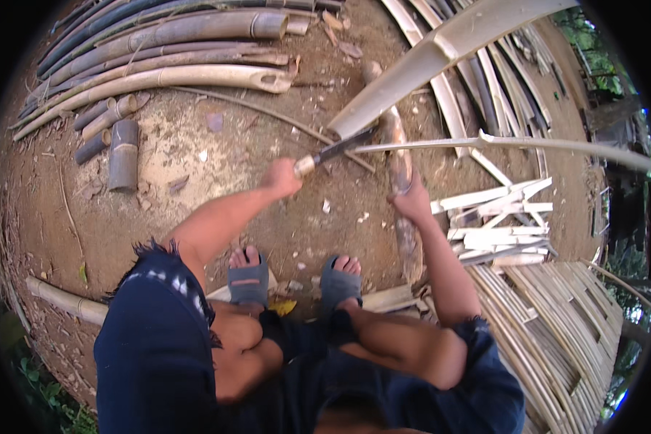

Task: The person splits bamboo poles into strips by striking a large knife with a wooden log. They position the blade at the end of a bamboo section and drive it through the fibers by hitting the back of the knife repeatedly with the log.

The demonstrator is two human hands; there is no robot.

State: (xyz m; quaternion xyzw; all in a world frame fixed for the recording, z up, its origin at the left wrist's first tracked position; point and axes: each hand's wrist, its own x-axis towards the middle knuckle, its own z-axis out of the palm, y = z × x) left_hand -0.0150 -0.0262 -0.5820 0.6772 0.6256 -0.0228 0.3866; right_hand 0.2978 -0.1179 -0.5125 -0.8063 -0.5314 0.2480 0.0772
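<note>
My left hand (283, 178) is closed round the wooden handle of a machete (334, 150), its dark blade pointing right and away. The blade tip lies between the ends of two bamboo pieces: a wide split bamboo half (419, 72) slanting up to the far right, and a narrow bamboo strip (557, 145) reaching out to the right. Beneath them is a rough wooden pole (406, 242), pointing away from me. My right hand (412, 200) grips the side of this pole, just nearer than the strip; its fingertips are partly hidden.
Bamboo poles (188, 77) lie stacked at the far left, with short cut bamboo sections (124, 155) nearer. Long split bamboo (503, 79) lies far right. A pile of pale offcuts (503, 235) and a slatted bamboo panel (557, 318) are on the right. Sawdust covers some ground.
</note>
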